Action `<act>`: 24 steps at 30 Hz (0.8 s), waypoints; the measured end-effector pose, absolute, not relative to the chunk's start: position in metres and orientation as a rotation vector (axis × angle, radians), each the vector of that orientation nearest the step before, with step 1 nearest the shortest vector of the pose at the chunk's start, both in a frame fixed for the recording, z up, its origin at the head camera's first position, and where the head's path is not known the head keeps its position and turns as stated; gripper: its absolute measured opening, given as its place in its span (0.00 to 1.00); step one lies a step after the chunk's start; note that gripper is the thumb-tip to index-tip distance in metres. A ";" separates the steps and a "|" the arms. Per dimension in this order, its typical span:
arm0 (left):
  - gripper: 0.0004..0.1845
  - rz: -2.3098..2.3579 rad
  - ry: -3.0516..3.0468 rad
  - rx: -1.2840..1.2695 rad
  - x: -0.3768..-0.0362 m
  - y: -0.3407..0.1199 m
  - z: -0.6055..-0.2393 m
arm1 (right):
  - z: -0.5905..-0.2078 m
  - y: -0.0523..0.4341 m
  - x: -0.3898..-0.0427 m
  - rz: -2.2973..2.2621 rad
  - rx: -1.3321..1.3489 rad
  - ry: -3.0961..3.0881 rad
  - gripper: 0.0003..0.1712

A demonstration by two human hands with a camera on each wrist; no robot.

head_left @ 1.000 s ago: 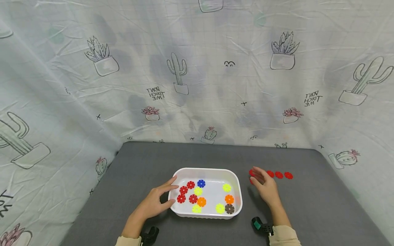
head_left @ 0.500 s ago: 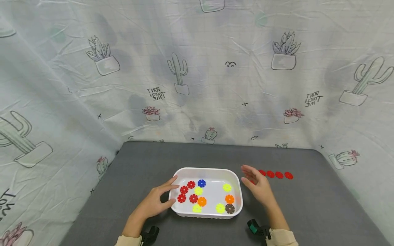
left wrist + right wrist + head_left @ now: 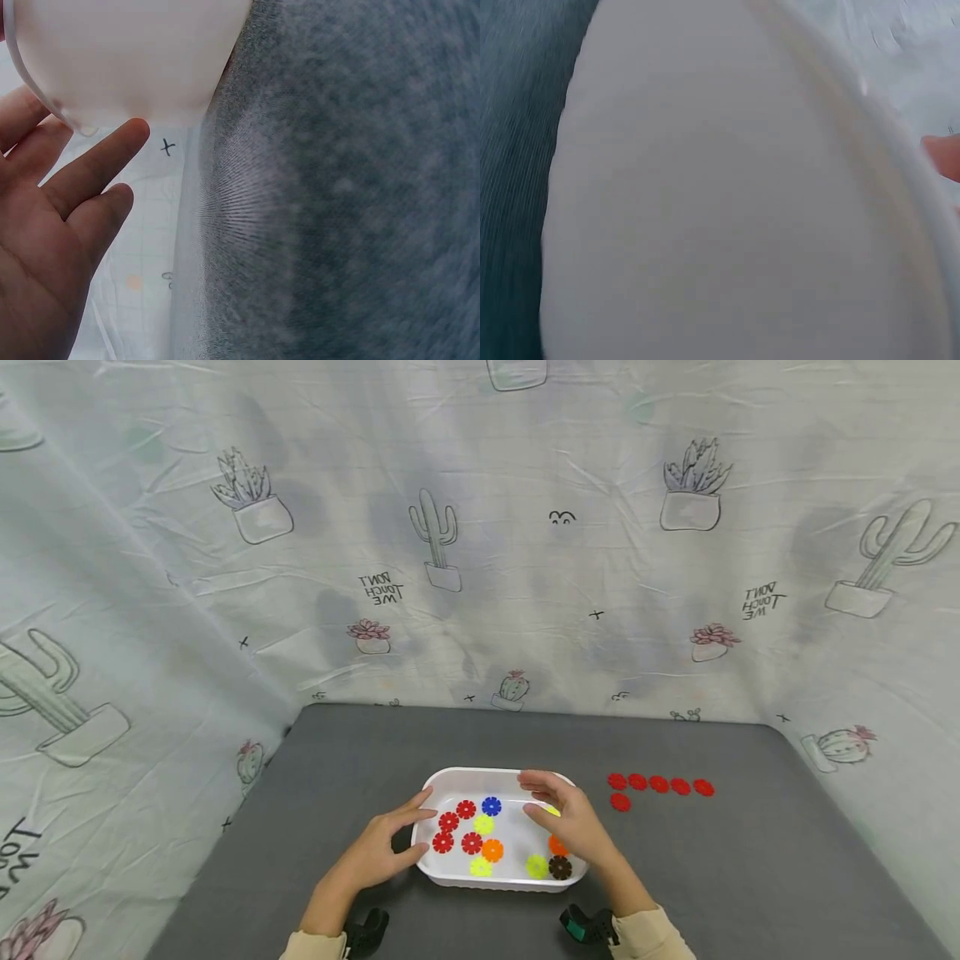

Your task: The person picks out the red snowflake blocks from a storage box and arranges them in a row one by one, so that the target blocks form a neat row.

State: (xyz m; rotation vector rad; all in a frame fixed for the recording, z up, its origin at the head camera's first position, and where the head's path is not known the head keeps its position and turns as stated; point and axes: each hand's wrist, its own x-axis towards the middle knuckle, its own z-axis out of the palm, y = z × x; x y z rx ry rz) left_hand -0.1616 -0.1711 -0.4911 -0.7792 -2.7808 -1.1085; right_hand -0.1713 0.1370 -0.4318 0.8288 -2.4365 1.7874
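A white plastic tray [image 3: 457,779] stands on the grey table and holds several flower-shaped discs: red [image 3: 471,842], blue [image 3: 491,806], yellow [image 3: 536,866], orange [image 3: 492,850] and brown [image 3: 559,867]. My left hand [image 3: 386,847] rests against the tray's left end with straight fingers; the left wrist view shows those fingers [image 3: 97,161] touching the tray wall [image 3: 127,52]. My right hand [image 3: 566,820] hovers over the tray's right half, fingers loosely spread, holding nothing. The tray's outer wall [image 3: 705,210] fills the right wrist view.
Several red discs [image 3: 658,783] lie in a row on the table right of the tray, with one more [image 3: 620,802] below the row's left end. A cactus-print cloth [image 3: 480,543] hangs behind and around the grey table [image 3: 750,860].
My right hand has moved left from the red discs on the table to above the tray's right half. The left hand has stayed at the tray's left end.
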 end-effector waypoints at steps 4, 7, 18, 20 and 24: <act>0.23 -1.101 -2.788 -0.771 -0.161 -0.173 -0.491 | -0.426 0.114 -0.172 1.741 0.860 -2.497 0.25; 0.23 -1.107 -2.785 -0.772 -0.160 -0.173 -0.491 | -0.434 0.097 -0.176 1.742 0.904 -2.533 0.25; 0.23 -1.140 -2.765 -0.801 -0.160 -0.173 -0.490 | -0.466 0.064 -0.196 1.764 1.006 -2.677 0.22; 0.22 -1.120 -2.757 -0.807 -0.160 -0.173 -0.490 | -0.470 0.063 -0.197 1.760 0.976 -2.741 0.21; 0.22 -1.110 -2.741 -0.812 -0.160 -0.173 -0.493 | -0.478 0.064 -0.197 1.668 0.935 -2.851 0.19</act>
